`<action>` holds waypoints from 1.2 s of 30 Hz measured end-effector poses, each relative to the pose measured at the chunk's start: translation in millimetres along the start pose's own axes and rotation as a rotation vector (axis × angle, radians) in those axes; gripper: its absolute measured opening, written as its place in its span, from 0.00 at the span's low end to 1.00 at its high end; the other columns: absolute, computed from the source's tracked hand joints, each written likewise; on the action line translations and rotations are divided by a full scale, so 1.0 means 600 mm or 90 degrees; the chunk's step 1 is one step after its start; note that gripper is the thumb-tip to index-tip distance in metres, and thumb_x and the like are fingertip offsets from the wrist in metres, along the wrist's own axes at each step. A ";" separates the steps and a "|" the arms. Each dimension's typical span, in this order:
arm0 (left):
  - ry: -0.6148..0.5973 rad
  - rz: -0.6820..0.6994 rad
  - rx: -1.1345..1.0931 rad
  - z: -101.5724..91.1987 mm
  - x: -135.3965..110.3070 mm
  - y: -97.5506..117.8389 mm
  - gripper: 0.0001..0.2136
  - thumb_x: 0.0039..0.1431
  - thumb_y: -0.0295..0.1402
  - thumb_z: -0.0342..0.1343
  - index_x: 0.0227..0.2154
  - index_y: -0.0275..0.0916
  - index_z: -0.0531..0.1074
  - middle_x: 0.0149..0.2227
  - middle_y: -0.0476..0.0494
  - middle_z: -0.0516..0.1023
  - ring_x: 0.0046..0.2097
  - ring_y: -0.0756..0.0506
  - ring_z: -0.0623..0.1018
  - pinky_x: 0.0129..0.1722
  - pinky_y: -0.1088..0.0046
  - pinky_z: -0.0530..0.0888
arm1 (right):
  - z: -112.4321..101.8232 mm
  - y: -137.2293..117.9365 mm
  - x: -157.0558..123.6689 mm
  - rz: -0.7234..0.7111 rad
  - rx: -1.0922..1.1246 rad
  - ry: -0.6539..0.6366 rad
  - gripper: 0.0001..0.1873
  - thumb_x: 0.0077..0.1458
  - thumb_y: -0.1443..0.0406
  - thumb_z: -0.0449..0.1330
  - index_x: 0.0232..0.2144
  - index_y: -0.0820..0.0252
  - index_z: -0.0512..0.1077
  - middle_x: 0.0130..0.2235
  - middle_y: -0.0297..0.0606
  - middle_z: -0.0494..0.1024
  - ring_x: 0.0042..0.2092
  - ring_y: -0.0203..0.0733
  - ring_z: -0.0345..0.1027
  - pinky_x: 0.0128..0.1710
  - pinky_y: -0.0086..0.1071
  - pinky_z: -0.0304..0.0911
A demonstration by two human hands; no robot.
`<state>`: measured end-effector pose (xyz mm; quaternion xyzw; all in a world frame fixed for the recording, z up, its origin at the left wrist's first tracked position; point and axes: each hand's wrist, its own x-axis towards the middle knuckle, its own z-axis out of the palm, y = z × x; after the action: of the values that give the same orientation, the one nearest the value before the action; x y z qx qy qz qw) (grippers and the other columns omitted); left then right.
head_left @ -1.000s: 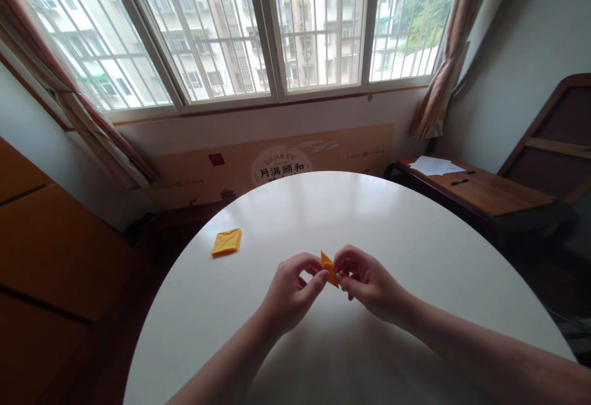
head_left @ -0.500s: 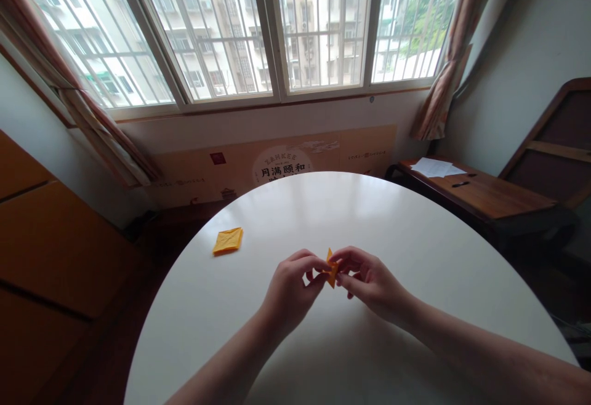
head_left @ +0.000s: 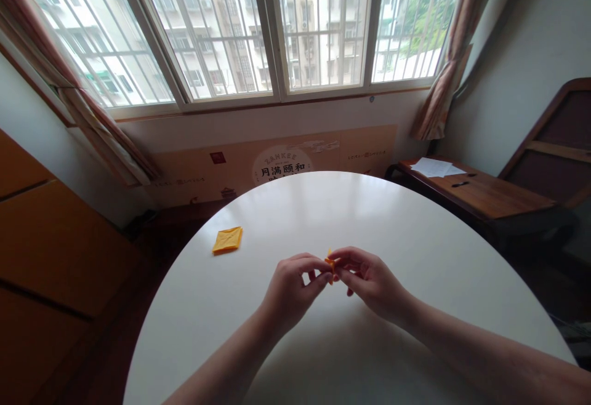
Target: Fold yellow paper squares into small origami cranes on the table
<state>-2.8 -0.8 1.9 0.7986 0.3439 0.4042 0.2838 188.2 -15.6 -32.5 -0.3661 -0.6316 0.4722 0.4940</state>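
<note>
A small piece of folded orange paper point(head_left: 330, 263) is pinched between my two hands, above the white table. My left hand point(head_left: 295, 282) grips it from the left with thumb and fingertips. From the right, my right hand point(head_left: 367, 277) is closed on its other side, thumb and index finger pressed near the left fingertips. Most of the paper is hidden behind the fingers; only its tip and a thin middle strip show. A flat, square folded piece of yellow-orange paper point(head_left: 227, 240) lies on the table to the left, apart from both hands.
The round white table point(head_left: 194, 331) fills the foreground. At the right stands a low wooden bench point(head_left: 503, 199) with white sheets point(head_left: 431, 167) and small dark objects on it. An orange-brown cabinet point(head_left: 50, 245) is at the left, and a barred window point(head_left: 212, 29) lies beyond.
My fingertips have drawn closer together around the orange paper. Less of it shows now, and it looks narrower than before. The square paper has stayed in place.
</note>
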 end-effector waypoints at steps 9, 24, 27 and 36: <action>-0.011 -0.011 -0.027 0.001 -0.001 0.003 0.03 0.56 0.27 0.63 0.33 0.39 0.81 0.31 0.45 0.82 0.28 0.50 0.76 0.29 0.77 0.73 | -0.002 0.000 -0.003 -0.001 0.015 -0.006 0.13 0.63 0.58 0.60 0.47 0.57 0.73 0.36 0.39 0.79 0.36 0.41 0.74 0.28 0.30 0.69; 0.001 -0.014 0.023 0.005 -0.003 0.001 0.06 0.56 0.23 0.61 0.33 0.39 0.81 0.32 0.45 0.82 0.29 0.50 0.77 0.26 0.79 0.71 | -0.001 -0.016 -0.004 -0.018 -0.064 0.000 0.11 0.61 0.59 0.62 0.44 0.57 0.75 0.37 0.40 0.80 0.37 0.42 0.75 0.29 0.30 0.69; -0.004 -0.028 0.011 0.004 -0.003 0.002 0.04 0.58 0.28 0.61 0.33 0.39 0.81 0.31 0.45 0.82 0.28 0.50 0.76 0.25 0.79 0.70 | -0.001 -0.013 -0.004 -0.018 -0.069 0.003 0.12 0.61 0.58 0.62 0.44 0.58 0.76 0.36 0.40 0.81 0.37 0.43 0.76 0.29 0.30 0.69; 0.009 -0.046 0.007 0.005 -0.002 0.001 0.03 0.56 0.28 0.63 0.32 0.38 0.81 0.27 0.46 0.81 0.26 0.50 0.75 0.23 0.79 0.70 | 0.000 -0.012 -0.003 -0.017 -0.092 0.013 0.11 0.61 0.59 0.62 0.43 0.57 0.76 0.37 0.41 0.81 0.37 0.44 0.76 0.29 0.31 0.70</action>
<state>-0.4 -2.8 0.1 0.7844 0.3770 0.3973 0.2911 188.4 -19.4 -25.9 -0.3969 -0.6637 0.4153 0.4790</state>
